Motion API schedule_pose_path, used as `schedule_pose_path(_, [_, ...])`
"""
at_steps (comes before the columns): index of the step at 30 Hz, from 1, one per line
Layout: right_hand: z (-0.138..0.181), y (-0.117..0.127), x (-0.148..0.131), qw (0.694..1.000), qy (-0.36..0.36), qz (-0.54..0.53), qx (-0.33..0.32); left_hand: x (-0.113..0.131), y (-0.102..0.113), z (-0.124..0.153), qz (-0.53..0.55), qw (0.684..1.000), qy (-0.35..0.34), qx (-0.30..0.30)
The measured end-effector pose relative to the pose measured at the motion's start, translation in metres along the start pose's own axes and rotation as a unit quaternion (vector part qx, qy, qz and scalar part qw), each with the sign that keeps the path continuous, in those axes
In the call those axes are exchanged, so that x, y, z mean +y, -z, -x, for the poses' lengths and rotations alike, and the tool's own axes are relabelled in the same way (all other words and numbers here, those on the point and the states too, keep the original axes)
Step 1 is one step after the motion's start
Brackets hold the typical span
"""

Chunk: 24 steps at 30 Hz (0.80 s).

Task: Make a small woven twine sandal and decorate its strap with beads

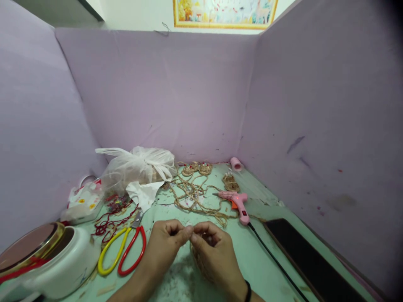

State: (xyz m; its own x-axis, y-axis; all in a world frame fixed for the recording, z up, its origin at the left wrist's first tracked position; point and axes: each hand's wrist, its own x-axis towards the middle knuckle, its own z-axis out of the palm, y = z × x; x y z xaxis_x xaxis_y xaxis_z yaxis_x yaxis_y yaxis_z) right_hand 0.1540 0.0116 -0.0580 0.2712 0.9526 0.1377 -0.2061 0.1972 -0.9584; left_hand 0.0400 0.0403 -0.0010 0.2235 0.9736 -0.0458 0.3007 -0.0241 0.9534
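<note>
While two hands (192, 241) pinch twine, one glue gun (238, 204), one scissors (124, 247)

Jute piece (197, 256) mostly hidden under right hand (214, 251); white pot (59, 264) and dark tray (311, 264) cut by frame edge.

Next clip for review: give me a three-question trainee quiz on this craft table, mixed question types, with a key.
1. True or false: the pink glue gun lies on the table to the right of both hands.
2. Multiple choice: the scissors have handles coloured A) blue and green, B) yellow and red, C) black and white.
3. Fill in: the left hand and right hand meet fingertip to fingertip over a piece of ____.

Key:
1. True.
2. B.
3. Jute twine, like the loose tangle behind the hands; the piece pinched is too small to see clearly.
</note>
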Motion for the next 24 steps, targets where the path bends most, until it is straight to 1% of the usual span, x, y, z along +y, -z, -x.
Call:
schedule_pose_path(2, [0.0, 0.002, -0.003, 0.996, 0.051, 0.077, -0.007, -0.001, 0.002, -0.001, 0.006, 1.0, 0.024, -0.02])
schedule_pose_path(4, [0.0, 0.003, -0.006, 0.99, 0.079, 0.113, -0.019, -0.001, 0.004, -0.002, 0.013, 0.999, 0.037, -0.035])
schedule_pose_path(5, [-0.001, 0.002, -0.008, 0.992, 0.064, 0.106, -0.021, -0.001, 0.005, -0.002, 0.021, 0.998, 0.043, -0.044])
schedule_pose_path(7, [-0.001, 0.0, -0.011, 0.999, -0.01, 0.052, -0.012, -0.001, 0.007, -0.004, 0.041, 0.995, 0.066, -0.067])
schedule_pose_path(9, [-0.002, -0.002, -0.013, 0.997, -0.081, -0.008, 0.008, -0.001, 0.01, -0.005, 0.054, 0.99, 0.096, -0.086])
schedule_pose_path(10, [-0.003, -0.003, -0.014, 0.994, -0.1, -0.031, 0.019, 0.0, 0.011, -0.006, 0.055, 0.989, 0.105, -0.091])
schedule_pose_path(12, [-0.003, -0.005, -0.015, 0.992, -0.111, -0.057, 0.032, 0.002, 0.013, -0.006, 0.045, 0.988, 0.112, -0.092])
schedule_pose_path(14, [-0.003, -0.005, -0.015, 0.991, -0.113, -0.07, 0.03, 0.003, 0.015, -0.006, 0.036, 0.989, 0.109, -0.091])
schedule_pose_path(16, [-0.003, -0.004, -0.014, 0.991, -0.116, -0.064, 0.018, 0.004, 0.015, -0.005, 0.023, 0.991, 0.092, -0.098])
schedule_pose_path(20, [-0.003, -0.002, -0.009, 0.994, -0.11, -0.021, -0.015, 0.002, 0.014, -0.004, -0.052, 0.992, 0.022, -0.109])
schedule_pose_path(24, [-0.002, 0.0, -0.007, 0.996, -0.075, 0.053, -0.019, -0.003, 0.012, -0.004, -0.123, 0.986, -0.015, -0.108])
